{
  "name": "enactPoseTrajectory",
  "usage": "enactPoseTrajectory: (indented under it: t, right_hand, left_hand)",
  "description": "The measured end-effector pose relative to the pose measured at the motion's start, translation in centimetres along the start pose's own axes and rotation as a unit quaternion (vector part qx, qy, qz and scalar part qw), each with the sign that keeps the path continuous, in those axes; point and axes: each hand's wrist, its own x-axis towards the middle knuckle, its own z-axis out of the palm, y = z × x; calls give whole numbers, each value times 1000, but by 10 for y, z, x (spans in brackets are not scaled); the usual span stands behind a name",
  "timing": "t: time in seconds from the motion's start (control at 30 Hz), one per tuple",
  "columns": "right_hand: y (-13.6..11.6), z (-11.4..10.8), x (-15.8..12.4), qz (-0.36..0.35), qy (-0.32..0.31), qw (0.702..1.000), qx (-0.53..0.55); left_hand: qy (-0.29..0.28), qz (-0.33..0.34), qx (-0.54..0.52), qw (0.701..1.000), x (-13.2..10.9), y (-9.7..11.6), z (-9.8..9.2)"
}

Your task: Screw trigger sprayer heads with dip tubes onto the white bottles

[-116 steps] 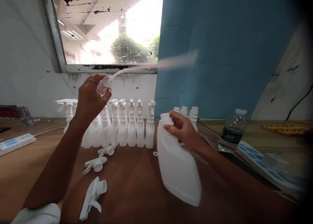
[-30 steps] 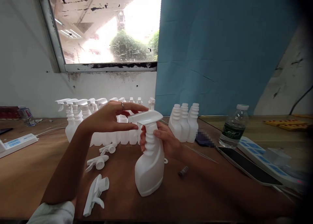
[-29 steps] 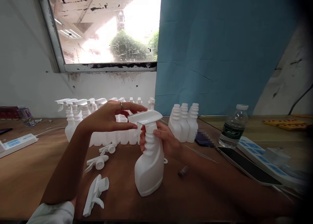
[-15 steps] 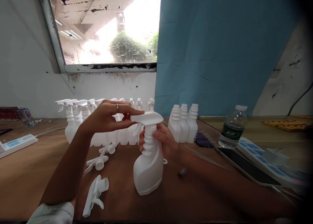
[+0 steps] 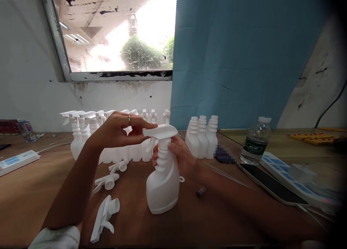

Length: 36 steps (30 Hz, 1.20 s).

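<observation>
A white spray bottle stands upright before me, tilted slightly, with a white trigger sprayer head on its neck. My left hand, wearing a ring, pinches the nozzle end of that head between thumb and fingers. Around the ribbed neck wraps my right hand, its thumb at the front and fingertips showing on the left side. Loose trigger sprayers lie on the brown table to the left: one near the front, another behind it, and a third farther back.
Behind my left hand stand several bottles with sprayers. Bottles without heads stand right of centre. Farther right are a water bottle, a phone and a power strip. Another power strip lies left. Thin tubes lie near my right forearm.
The view has shifted slightly, so everything sits a little farther left. Both hands keep the same hold on the bottle and its sprayer head.
</observation>
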Motion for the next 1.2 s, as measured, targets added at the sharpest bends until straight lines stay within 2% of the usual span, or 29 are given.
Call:
enactPoseTrajectory:
  t: [0.07, 0.2, 0.37, 0.5, 0.63, 0.8, 0.97, 1.2]
  right_hand:
    - [0, 0, 0, -1, 16, 1000, -23]
    - [1, -1, 0, -9, 4, 1000, -28]
    - [3, -2, -2, 8, 39, 997, -70]
    - [1, 1, -2, -7, 20, 1000, -23]
    - [0, 2, -1, 11, 38, 997, -68]
    - [0, 1, -1, -12, 10, 1000, -12]
    - [0, 2, 0, 12, 19, 999, -39]
    - [1, -2, 0, -1, -2, 1000, -26]
  left_hand:
    - [-2, -13, 13, 1000, -1, 0, 0]
    - [-5, -30, 37, 999, -2, -1, -1]
    - [-18, -43, 36, 998, -2, -3, -1]
    - [-18, -52, 33, 998, -2, -4, -1]
    - [-18, -49, 28, 998, -1, -3, -1]
    - [-12, -46, 32, 998, 0, 0, 0]
    - [-15, -41, 42, 998, 0, 1, -1]
    - [-14, -46, 26, 998, 0, 1, 0]
